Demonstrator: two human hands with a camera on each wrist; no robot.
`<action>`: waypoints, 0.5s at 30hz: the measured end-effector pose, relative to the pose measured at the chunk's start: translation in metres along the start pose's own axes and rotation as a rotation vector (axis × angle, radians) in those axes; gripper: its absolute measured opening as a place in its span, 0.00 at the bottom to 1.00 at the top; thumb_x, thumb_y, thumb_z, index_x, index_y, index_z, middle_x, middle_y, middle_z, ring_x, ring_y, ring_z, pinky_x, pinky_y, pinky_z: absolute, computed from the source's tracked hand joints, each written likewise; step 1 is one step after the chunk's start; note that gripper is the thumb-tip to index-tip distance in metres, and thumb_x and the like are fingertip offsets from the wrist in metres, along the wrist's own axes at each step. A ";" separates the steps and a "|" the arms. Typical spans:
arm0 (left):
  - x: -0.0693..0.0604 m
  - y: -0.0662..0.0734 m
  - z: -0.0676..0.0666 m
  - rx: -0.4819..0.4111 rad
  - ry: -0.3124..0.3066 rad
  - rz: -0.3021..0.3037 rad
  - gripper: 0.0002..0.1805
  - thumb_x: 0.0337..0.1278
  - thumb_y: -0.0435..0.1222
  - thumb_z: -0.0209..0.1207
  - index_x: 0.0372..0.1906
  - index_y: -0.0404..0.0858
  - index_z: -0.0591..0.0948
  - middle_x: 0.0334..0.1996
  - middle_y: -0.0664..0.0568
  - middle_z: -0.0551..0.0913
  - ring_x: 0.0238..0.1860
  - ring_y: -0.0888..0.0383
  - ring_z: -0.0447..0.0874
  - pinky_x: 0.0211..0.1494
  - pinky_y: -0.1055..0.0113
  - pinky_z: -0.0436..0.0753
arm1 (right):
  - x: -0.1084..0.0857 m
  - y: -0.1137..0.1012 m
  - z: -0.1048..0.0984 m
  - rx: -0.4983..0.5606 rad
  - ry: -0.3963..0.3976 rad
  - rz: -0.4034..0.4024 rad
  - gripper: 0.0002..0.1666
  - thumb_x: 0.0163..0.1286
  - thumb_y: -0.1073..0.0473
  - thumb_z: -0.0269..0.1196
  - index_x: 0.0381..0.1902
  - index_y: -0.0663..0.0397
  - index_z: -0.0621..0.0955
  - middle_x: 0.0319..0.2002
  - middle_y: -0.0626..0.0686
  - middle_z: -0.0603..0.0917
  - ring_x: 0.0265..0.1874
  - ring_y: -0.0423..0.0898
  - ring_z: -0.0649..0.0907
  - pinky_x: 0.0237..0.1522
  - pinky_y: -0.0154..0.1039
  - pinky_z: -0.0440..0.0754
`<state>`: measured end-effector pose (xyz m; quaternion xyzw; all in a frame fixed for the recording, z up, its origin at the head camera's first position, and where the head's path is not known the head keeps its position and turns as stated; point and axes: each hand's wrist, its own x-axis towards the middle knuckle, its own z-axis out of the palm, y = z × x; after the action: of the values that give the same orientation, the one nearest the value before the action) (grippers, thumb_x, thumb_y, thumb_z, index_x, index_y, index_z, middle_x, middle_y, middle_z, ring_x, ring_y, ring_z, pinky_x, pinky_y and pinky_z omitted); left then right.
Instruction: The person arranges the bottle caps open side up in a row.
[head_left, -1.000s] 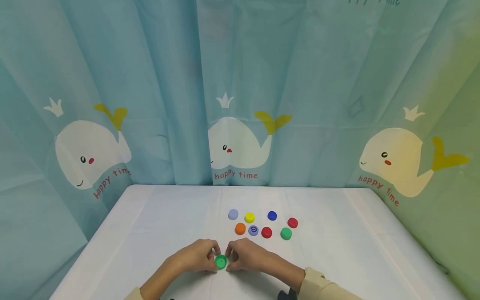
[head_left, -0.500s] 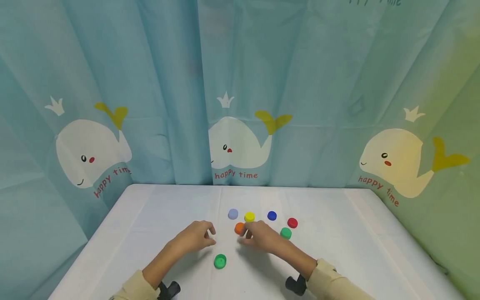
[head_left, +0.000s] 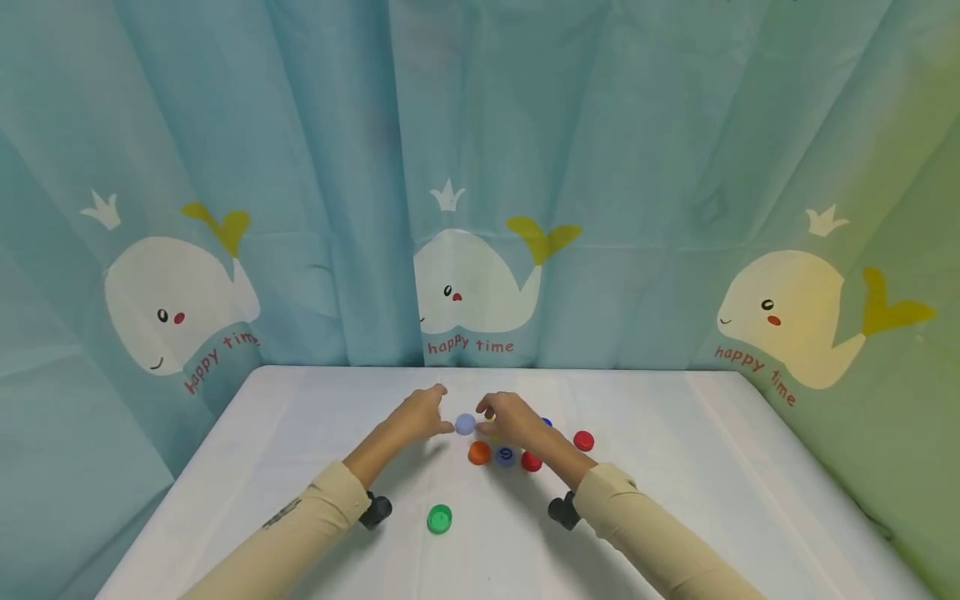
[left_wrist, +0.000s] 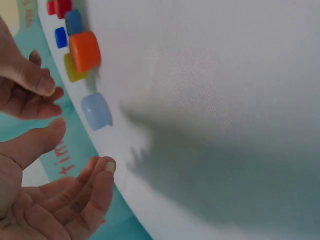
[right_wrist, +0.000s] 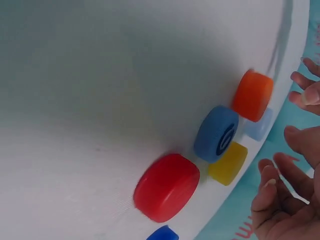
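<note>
Both hands hover on either side of a pale lavender bottle cap at the back of the group. My left hand is left of it, thumb and fingers apart and holding nothing. From the right, my right hand comes near the cap with loosely bent fingers and nothing in them. The left wrist view shows a gap between the lavender cap and both hands. A yellow cap lies beneath the right hand, mostly hidden by it in the head view. Nearer the front, a green cap lies hollow side up.
In front of the hands lie an orange cap, a lavender cap with a dark mark and a red cap. Another red cap is farther right. The right hand partly covers a dark blue cap. A whale-print curtain hangs behind the white table.
Both hands have left the upturned green cap and moved forward to the lavender cap. The right hand passed over the orange cap's area on the way. The green cap stays at the front.
</note>
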<state>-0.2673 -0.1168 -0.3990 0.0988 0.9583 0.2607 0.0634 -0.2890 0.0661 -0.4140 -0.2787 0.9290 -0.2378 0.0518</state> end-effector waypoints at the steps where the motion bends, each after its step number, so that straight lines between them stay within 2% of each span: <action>1: 0.003 -0.001 0.001 0.009 -0.001 0.003 0.32 0.48 0.36 0.69 0.57 0.27 0.71 0.30 0.48 0.80 0.32 0.55 0.79 0.38 0.60 0.80 | 0.004 0.000 0.001 -0.013 -0.002 -0.003 0.14 0.60 0.62 0.67 0.43 0.62 0.81 0.34 0.53 0.82 0.35 0.47 0.80 0.42 0.39 0.79; 7: 0.015 -0.006 0.005 0.025 -0.005 0.036 0.23 0.48 0.35 0.69 0.47 0.27 0.77 0.35 0.45 0.81 0.35 0.53 0.79 0.41 0.60 0.79 | 0.022 0.000 0.007 -0.058 -0.051 0.006 0.16 0.59 0.63 0.68 0.45 0.62 0.81 0.37 0.54 0.82 0.39 0.49 0.80 0.46 0.41 0.78; 12: 0.019 -0.010 0.007 0.033 -0.037 0.025 0.21 0.46 0.34 0.70 0.44 0.28 0.78 0.41 0.42 0.79 0.39 0.51 0.76 0.45 0.59 0.77 | 0.030 -0.002 0.010 -0.052 -0.118 0.063 0.16 0.60 0.61 0.68 0.46 0.59 0.81 0.38 0.53 0.82 0.39 0.47 0.79 0.47 0.41 0.77; 15: 0.020 -0.011 0.008 0.028 -0.041 0.020 0.19 0.45 0.33 0.70 0.42 0.29 0.79 0.42 0.41 0.79 0.39 0.51 0.76 0.44 0.59 0.77 | 0.033 -0.002 0.012 -0.029 -0.148 0.079 0.16 0.59 0.61 0.68 0.45 0.59 0.81 0.37 0.52 0.82 0.38 0.46 0.79 0.47 0.41 0.77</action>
<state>-0.2866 -0.1173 -0.4130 0.1145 0.9593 0.2456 0.0789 -0.3126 0.0420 -0.4222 -0.2592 0.9363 -0.2006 0.1257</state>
